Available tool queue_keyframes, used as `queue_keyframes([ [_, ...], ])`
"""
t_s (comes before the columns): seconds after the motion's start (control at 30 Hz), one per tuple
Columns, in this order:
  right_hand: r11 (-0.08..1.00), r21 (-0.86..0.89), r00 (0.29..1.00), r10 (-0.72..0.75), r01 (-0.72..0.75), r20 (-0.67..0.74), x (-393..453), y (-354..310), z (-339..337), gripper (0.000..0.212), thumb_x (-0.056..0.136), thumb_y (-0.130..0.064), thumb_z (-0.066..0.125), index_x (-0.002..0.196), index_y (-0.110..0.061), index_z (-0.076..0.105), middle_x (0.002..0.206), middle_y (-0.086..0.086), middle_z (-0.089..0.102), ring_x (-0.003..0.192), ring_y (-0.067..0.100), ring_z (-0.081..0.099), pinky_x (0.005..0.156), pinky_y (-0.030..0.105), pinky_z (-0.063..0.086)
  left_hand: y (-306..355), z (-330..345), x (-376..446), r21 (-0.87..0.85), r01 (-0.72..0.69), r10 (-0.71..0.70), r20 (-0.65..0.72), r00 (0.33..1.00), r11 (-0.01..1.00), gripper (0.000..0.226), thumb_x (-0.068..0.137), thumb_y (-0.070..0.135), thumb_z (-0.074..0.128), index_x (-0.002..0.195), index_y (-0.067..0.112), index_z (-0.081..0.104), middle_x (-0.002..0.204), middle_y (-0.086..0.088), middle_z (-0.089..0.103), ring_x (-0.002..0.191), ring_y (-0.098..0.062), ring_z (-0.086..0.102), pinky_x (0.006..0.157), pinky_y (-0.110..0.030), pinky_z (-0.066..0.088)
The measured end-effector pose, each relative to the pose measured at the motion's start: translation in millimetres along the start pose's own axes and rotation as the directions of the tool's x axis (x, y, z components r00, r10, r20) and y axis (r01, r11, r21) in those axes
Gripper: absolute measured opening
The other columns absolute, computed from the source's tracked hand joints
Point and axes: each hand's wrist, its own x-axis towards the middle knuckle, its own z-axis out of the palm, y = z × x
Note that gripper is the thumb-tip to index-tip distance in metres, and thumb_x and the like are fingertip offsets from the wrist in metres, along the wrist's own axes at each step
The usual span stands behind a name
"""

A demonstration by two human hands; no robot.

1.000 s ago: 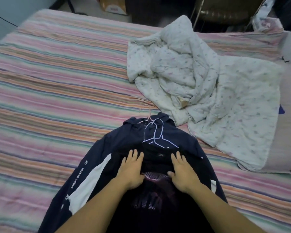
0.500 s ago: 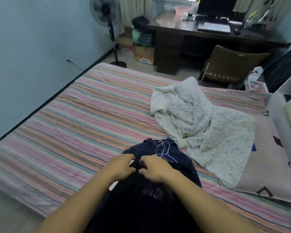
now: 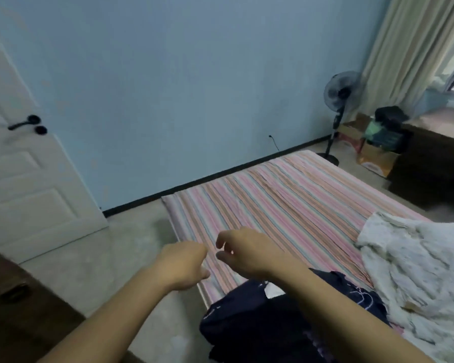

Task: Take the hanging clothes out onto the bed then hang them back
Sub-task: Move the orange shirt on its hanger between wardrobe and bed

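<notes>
Head view: dark jacket (image 3: 260,323) lay at the bed's (image 3: 286,203) near edge, both hands above it, left hand (image 3: 181,263) and right hand (image 3: 244,252) loosely curled, holding nothing; laying-out step looked finished, fetching more hanging clothes probably next

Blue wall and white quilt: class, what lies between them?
In the head view, bare striped bedsheet fills the stretch from the blue wall to the white quilt; nothing rests on it there.

Dark navy jacket with white panels (image 3: 260,323), crumpled at near edge of pink-striped bed (image 3: 286,205), partly overhanging; thin white wire hangers (image 3: 362,299) lying on top.
</notes>
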Motion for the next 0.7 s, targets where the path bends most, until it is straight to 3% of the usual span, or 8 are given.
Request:
queue_keyframes([
  [0.2,0.942,-0.096,0.935,-0.300,0.322,0.188,18,-153,5,0.030,0.098,-0.037,0.055,0.122,-0.019,0.060,0.116,0.004,0.066,0.100,0.020,0.063,0.087,0.034,0.052,-107,-18,-141,-0.089,0.251,-0.260,-0.114,0.959,0.964,0.022,0.095,0.042,0.053,0.104,0.023,0.059,0.096,0.002,0.063,0.087,-0.017,0.060,0.082,-0.037,0.052],
  [0.27,0.904,-0.094,0.895,-0.391,0.417,0.212,15,-208,11,0.028,0.099,-0.034,0.055,0.122,-0.018,0.060,0.117,0.004,0.066,0.103,0.021,0.064,0.091,0.037,0.054,-135,-14,-188,-0.152,0.310,-0.328,-0.106,0.939,0.938,0.018,0.094,0.042,0.055,0.098,0.025,0.060,0.092,0.004,0.064,0.082,-0.014,0.061,0.074,-0.034,0.052],
  [0.37,0.817,-0.080,0.804,-0.536,0.571,0.257,10,-280,28,0.020,0.100,-0.030,0.053,0.110,-0.017,0.065,0.103,0.004,0.070,0.093,0.020,0.068,0.085,0.040,0.058,-165,-4,-252,-0.182,0.395,-0.417,-0.107,0.903,0.901,0.006,0.093,0.033,0.054,0.089,0.029,0.055,0.091,0.005,0.061,0.081,-0.015,0.060,0.060,-0.030,0.040],
  [0.5,0.712,-0.068,0.697,-0.657,0.699,0.289,6,-357,56,0.021,0.099,-0.032,0.054,0.108,-0.017,0.066,0.099,0.002,0.070,0.089,0.018,0.069,0.082,0.039,0.059,-189,12,-324,-0.203,0.532,-0.564,-0.156,0.811,0.822,0.006,0.091,0.024,0.051,0.095,0.027,0.055,0.100,0.001,0.063,0.099,-0.025,0.064,0.069,-0.033,0.041],
  [0.7,0.515,0.044,0.489,-0.836,0.856,0.249,-13,-449,85,0.021,0.096,-0.036,0.051,0.105,-0.026,0.068,0.099,-0.004,0.070,0.089,0.013,0.068,0.078,0.036,0.058,-216,47,-420,-0.279,0.691,-0.744,-0.214,0.633,0.667,0.012,0.094,0.028,0.050,0.100,0.025,0.059,0.106,-0.002,0.067,0.104,-0.027,0.063,0.083,-0.037,0.045],
])
